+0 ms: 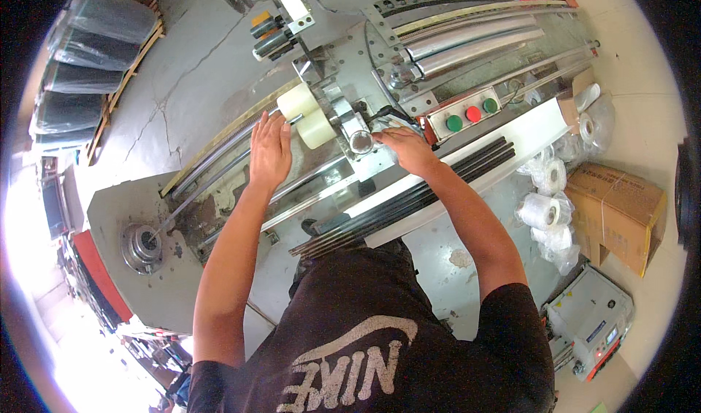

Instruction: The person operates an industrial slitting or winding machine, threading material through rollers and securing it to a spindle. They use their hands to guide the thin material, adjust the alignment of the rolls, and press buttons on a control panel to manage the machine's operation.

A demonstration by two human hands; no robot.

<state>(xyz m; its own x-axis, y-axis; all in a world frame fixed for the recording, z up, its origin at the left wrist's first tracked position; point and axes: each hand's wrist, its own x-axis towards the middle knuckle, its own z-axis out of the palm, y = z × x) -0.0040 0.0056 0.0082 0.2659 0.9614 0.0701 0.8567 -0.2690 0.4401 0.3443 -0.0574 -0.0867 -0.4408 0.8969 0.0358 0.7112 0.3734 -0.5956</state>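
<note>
My left hand [271, 150] lies over a thin metal rod on the machine, fingers stretched out, just left of two cream-coloured rollers [315, 127]. The rod reaches from a round chuck [144, 243] at the left to the rollers. My right hand [406, 148] has its fingers extended at the carriage, beside a round metal fitting [360, 142] and below a black lever [394, 112]. Its thumb is hidden, and I see nothing held in either hand. Several dark rods [438, 178] lie in a white trough [537, 128] in front of me.
A control box [467, 115] with green and red buttons sits right of the carriage. Shiny metal cylinders [475, 44] lie behind it. Clear film rolls [544, 208], a cardboard box [613, 208] and a grey device [591, 318] stand at right. Dark wrapped rolls [102, 48] stand far left.
</note>
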